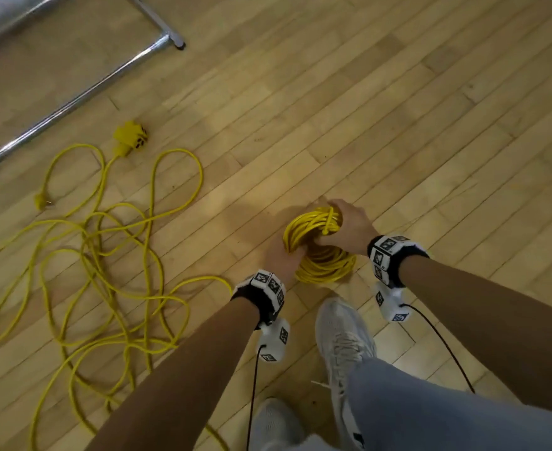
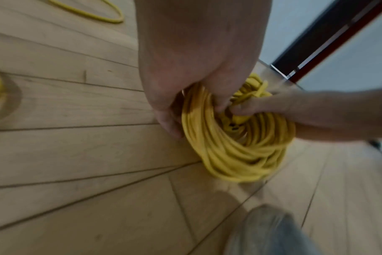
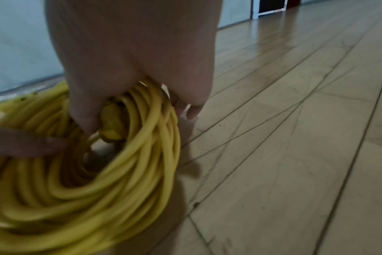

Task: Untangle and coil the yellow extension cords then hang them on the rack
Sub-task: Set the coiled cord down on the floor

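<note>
We are bent over a wooden floor (image 1: 365,92) with both hands on a coiled yellow cord (image 1: 320,255), which sits low over the boards just ahead of our grey sneakers (image 1: 343,336). Our left hand (image 1: 282,257) grips the near-left side of the coil, its fingers curled round the bundled loops; in the left wrist view the fingers (image 2: 170,124) wrap under the outer strands. Our right hand (image 1: 349,222) holds the far side, fingers hooked over the top of the loops where a few turns of cord cross the bundle. In the right wrist view the thumb (image 3: 85,113) presses against a yellow plug end (image 3: 112,124) tucked inside the ring, and the remaining fingers curl over the loops. Whether the coil rests on the floor or hangs just above it, we cannot tell.

To our left a second yellow cord (image 1: 98,255) sprawls loose and tangled over the floor, well apart from the coil. Its chunky yellow outlet block (image 1: 131,138) lies at the far end of the tangle, and a smaller plug (image 1: 41,200) lies further left. Beyond them the chrome base bar of the rack (image 1: 72,105) runs across the upper-left corner of the head view, standing on the floor.
</note>
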`<state>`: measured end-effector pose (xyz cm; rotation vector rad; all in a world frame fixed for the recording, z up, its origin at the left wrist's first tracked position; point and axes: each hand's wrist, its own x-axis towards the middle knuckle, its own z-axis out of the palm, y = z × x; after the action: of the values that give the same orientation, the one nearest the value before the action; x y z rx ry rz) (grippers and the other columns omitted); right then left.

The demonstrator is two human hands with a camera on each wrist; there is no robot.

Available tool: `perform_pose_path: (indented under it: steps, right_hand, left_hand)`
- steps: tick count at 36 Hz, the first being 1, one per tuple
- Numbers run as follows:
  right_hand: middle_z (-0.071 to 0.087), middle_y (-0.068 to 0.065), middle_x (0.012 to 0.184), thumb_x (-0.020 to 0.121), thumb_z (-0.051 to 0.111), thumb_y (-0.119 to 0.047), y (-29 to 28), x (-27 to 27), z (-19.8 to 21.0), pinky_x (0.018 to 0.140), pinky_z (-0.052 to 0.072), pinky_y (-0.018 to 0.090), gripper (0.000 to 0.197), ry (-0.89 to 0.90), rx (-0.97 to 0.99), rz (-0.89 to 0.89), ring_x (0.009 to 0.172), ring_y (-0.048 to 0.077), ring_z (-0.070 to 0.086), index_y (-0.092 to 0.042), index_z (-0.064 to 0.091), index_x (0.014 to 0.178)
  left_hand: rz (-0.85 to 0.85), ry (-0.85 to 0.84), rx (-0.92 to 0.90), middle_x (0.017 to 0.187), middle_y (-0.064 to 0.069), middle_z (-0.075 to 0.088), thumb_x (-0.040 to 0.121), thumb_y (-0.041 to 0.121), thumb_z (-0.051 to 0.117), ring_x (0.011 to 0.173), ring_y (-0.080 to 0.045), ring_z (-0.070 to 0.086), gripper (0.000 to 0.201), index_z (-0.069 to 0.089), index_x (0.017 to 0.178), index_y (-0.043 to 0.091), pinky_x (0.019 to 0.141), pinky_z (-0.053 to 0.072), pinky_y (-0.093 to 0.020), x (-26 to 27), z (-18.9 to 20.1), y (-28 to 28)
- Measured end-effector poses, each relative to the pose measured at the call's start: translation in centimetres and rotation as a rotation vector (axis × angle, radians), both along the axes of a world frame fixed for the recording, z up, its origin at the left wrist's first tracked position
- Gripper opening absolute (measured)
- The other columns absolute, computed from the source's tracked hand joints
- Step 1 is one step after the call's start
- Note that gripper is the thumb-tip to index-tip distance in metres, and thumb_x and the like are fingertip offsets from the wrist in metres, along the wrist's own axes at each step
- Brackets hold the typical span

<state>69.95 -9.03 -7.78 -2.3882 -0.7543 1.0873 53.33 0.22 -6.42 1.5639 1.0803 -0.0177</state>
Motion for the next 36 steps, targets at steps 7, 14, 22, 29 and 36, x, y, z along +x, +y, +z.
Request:
perform_pose_path:
  steps: [7, 14, 22, 29, 36]
  right_hand:
    - [0.035, 0.010, 0.153, 0.078, 0.080, -0.058, 0.0, -0.8, -0.1, 0.112, 0.037, 0.051, 0.099, -0.215, -0.057, 0.130, 0.140, 0.035, 0.034, -0.024, 0.028, 0.155]
    - [0.038, 0.011, 0.151, 0.079, 0.079, -0.056, -0.9, -2.3, -0.5, 0.107, 0.039, 0.050, 0.097, -0.426, 0.031, 0.194, 0.135, 0.036, 0.041, -0.022, 0.030, 0.155]
    - [0.028, 0.014, 0.163, 0.080, 0.073, -0.067, -1.2, -2.8, 0.0, 0.118, 0.028, 0.053, 0.104, -0.532, 0.038, 0.422, 0.147, 0.037, 0.030, -0.024, 0.022, 0.159]
    - [-0.005, 0.008, 0.172, 0.082, 0.071, -0.069, -1.6, -2.5, 0.2, 0.125, 0.013, 0.051, 0.117, -0.547, 0.037, 0.503, 0.157, 0.034, 0.009, -0.031, -0.004, 0.163]
    - [-0.023, 0.009, 0.169, 0.078, 0.064, -0.077, -1.8, -2.7, 3.2, 0.122, 0.009, 0.066, 0.123, -0.784, 0.013, 0.863, 0.158, 0.037, -0.005, -0.033, -0.015, 0.162]
  left_hand:
    - [-0.104, 0.260, 0.165, 0.125, -0.024, 0.060, 0.098, 0.057, 0.051, 0.106, -0.042, 0.063, 0.077, 0.035, 0.142, -0.004, 0.087, 0.054, -0.054, -0.4, -2.4, -0.8]
    - [-0.123, 0.208, 0.175, 0.110, -0.016, 0.062, 0.101, 0.043, 0.056, 0.095, -0.035, 0.064, 0.049, 0.042, 0.121, 0.001, 0.077, 0.053, -0.047, -1.2, -1.4, -1.4]
    - [-0.139, 0.159, 0.208, 0.111, -0.006, 0.054, 0.100, 0.042, 0.060, 0.091, -0.022, 0.053, 0.050, 0.044, 0.127, 0.003, 0.072, 0.042, -0.034, -1.7, -1.3, -1.4]
    - [-0.175, 0.147, 0.200, 0.110, -0.015, 0.065, 0.100, 0.032, 0.062, 0.089, -0.029, 0.063, 0.034, 0.048, 0.116, 0.005, 0.071, 0.049, -0.040, -2.6, 0.0, -0.9]
    - [-0.268, 0.338, 0.187, 0.145, -0.018, 0.050, 0.098, 0.039, 0.061, 0.123, -0.036, 0.056, 0.074, 0.027, 0.154, 0.005, 0.094, 0.050, -0.042, -4.0, 3.8, 1.1]
